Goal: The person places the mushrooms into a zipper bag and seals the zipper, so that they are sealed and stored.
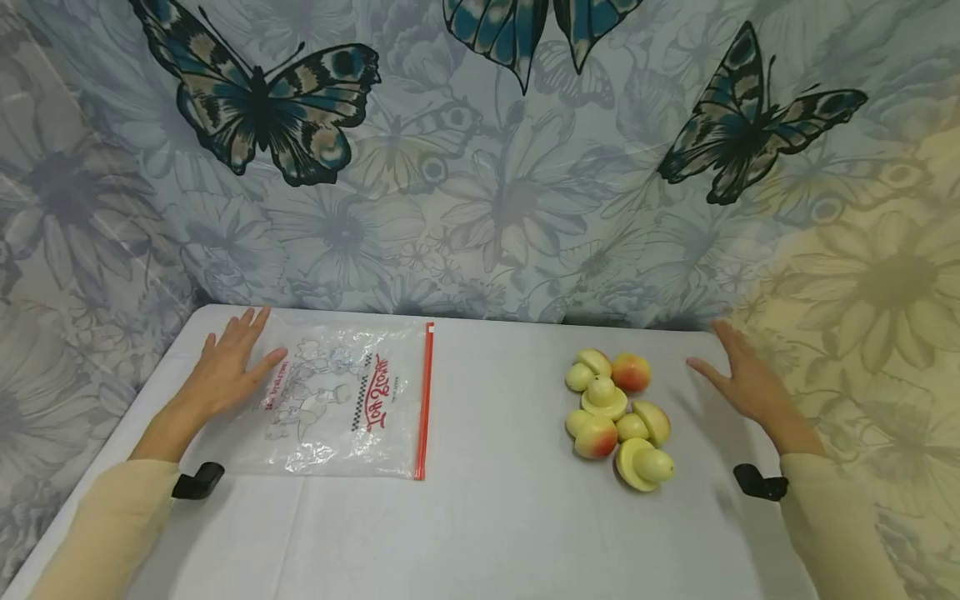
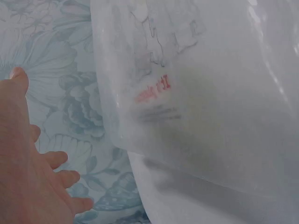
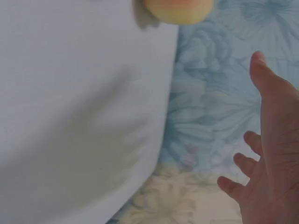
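A clear plastic zip bag (image 1: 322, 400) with a red slider edge, red lettering and line drawings lies flat on the left half of the white table. My left hand (image 1: 228, 367) is spread at the bag's left end, its fingers straight and holding nothing. Toward the table's right side sits a cluster of yellow and red fruit-like pieces (image 1: 596, 437), some whole-looking and some like cut halves with round knobs. To the right of this cluster my right hand (image 1: 753, 383) is held out with spread fingers and nothing in it. In the right wrist view, one red-yellow piece (image 3: 180, 9) shows at the top.
The white table (image 1: 495, 517) ends at a back edge against a wall covering (image 1: 510, 208) printed with flowers and large butterflies. Black straps with camera mounts (image 1: 198, 481) sit on both wrists. Shadows of the right arm fall on the tabletop.
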Demonstrator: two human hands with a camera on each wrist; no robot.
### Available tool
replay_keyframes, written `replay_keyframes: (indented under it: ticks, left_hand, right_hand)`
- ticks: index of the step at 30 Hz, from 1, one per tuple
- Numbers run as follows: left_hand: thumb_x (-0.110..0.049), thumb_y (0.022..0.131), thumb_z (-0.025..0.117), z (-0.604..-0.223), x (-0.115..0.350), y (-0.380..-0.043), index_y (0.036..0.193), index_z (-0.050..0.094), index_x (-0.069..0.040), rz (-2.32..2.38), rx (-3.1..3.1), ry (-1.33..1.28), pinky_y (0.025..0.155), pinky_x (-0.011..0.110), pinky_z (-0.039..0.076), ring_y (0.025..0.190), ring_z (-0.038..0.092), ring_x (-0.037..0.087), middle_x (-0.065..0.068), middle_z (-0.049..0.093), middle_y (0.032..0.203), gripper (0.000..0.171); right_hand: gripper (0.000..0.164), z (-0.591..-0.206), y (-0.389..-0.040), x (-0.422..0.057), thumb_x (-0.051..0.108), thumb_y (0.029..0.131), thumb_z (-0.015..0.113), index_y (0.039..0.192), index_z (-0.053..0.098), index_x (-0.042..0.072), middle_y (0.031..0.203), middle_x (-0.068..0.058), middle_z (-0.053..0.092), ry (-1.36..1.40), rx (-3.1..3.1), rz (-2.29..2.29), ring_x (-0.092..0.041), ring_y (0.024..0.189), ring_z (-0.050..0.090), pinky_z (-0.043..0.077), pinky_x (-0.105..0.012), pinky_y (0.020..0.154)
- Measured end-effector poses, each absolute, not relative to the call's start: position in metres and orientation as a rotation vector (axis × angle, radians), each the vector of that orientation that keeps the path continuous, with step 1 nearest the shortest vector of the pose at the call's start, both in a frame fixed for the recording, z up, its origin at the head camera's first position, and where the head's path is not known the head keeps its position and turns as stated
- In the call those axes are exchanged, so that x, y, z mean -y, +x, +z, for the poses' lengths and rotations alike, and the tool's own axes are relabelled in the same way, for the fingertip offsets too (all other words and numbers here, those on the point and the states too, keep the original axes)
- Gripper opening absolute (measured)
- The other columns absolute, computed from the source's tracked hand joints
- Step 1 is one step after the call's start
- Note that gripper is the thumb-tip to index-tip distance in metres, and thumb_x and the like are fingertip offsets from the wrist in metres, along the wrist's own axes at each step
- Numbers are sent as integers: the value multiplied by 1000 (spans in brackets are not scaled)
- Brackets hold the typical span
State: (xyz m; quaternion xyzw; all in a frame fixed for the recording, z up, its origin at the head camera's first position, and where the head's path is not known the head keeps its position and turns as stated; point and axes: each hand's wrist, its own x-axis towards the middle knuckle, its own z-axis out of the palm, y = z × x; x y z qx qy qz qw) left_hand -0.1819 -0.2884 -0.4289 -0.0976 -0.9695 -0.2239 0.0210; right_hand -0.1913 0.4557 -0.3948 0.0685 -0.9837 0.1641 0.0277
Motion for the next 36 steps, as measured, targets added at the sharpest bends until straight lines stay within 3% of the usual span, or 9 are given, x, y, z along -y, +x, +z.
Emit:
replay_keyframes:
  ticks: [6,17,26,36]
  left_hand:
    - [-50,102,42,-422,279,-178,158,5,-9,-717,2978,-354,108,72,3,141,9,56,34,11,156,78]
    - [-42,102,46,-418,255,-168,157,14,-7,-699,2925,-476,106,73,14,138,21,56,33,22,154,73]
    - [-41,102,49,-417,238,-161,156,18,-5,-647,2943,-517,104,73,19,137,25,56,33,27,152,72]
    - [-45,101,48,-426,220,-156,157,20,-8,-587,3005,-583,108,69,17,140,23,51,29,25,155,72]
  right_hand:
    - [79,-367,-187,-435,42,99,55,152,21,-6,150,-37,26,224,2965,494,-57,134,27,23,-70,103]
    - [64,-342,-180,-380,39,98,57,141,43,-7,146,-31,38,384,2900,348,-56,120,45,40,-67,88]
    - [62,-335,-182,-351,29,94,66,142,44,-5,145,-29,41,466,2849,373,-53,124,45,39,-65,96]
    - [65,-336,-189,-318,36,96,62,146,40,1,147,-27,41,531,2925,406,-49,127,45,42,-63,94]
